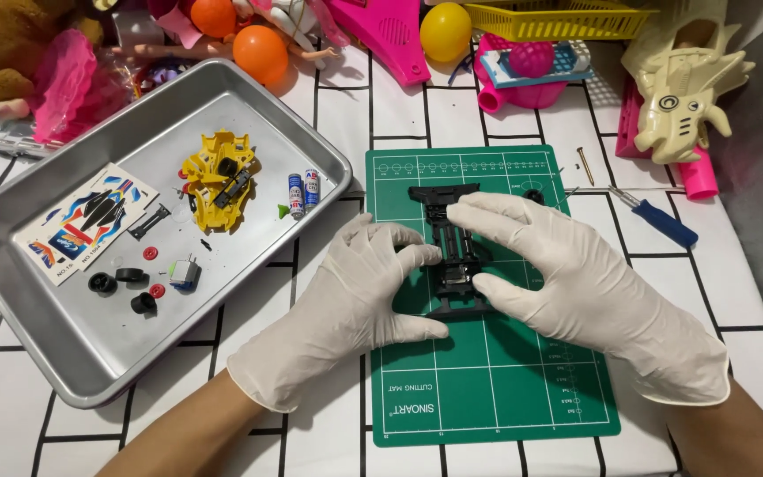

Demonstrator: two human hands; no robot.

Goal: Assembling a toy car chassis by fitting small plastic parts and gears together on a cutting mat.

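Both gloved hands grasp a black toy car chassis lying near the middle of the green cutting mat. The left hand pinches its left side with fingertips, while the right hand clasps it from the right, index finger laid across the top and thumb pressed low. Left of the mat sits a metal tray holding a yellow car body, two small batteries, a sticker sheet and black wheels. A blue screwdriver lies beyond the mat's right edge.
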